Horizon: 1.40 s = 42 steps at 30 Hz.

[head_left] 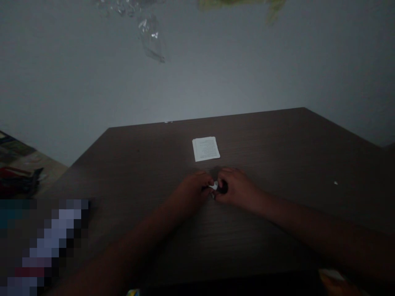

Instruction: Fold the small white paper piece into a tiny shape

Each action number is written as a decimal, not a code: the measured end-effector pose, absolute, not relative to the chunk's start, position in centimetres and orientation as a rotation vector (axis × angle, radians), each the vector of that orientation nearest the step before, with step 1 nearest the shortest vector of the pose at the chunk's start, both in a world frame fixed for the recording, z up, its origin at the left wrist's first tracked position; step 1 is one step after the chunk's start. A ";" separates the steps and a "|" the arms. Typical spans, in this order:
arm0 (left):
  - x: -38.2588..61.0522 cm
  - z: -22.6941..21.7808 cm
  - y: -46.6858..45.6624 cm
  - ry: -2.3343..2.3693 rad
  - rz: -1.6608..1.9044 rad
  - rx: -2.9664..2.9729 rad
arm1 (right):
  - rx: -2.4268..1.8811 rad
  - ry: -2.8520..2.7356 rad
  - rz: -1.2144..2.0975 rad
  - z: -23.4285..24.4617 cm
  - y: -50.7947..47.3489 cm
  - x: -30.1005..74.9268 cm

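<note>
My left hand [193,190] and my right hand [239,187] meet at the middle of a dark wooden table [277,139]. Both are closed, fingertips pinched together around a small object [217,187] that is part white, part black. The light is dim and I cannot make out what the object is. A folded white paper leaflet [205,148] with small print lies flat on the table just beyond my hands.
A tiny white scrap [335,183] lies on the table at the right. A grey wall [216,74] rises behind the table, with clear plastic [151,37] hanging at the top. Cluttered items [18,181] sit at the far left. An orange-white thing [335,279] is at the bottom right.
</note>
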<state>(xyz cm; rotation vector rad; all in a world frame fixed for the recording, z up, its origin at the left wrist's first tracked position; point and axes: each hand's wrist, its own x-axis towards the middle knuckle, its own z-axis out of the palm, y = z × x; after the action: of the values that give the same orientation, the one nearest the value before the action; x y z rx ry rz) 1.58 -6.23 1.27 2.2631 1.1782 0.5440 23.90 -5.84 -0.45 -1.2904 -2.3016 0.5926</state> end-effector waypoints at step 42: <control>3.4 3.0 -8.8 1.358 0.299 2.340 | -1.259 -2.280 0.478 -0.9 -4.0 25.7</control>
<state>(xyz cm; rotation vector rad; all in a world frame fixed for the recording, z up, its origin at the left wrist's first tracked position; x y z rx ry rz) 3.37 -8.83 2.96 2.3400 1.3584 0.2986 25.66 -4.02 -0.95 -1.2586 -2.2797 0.4780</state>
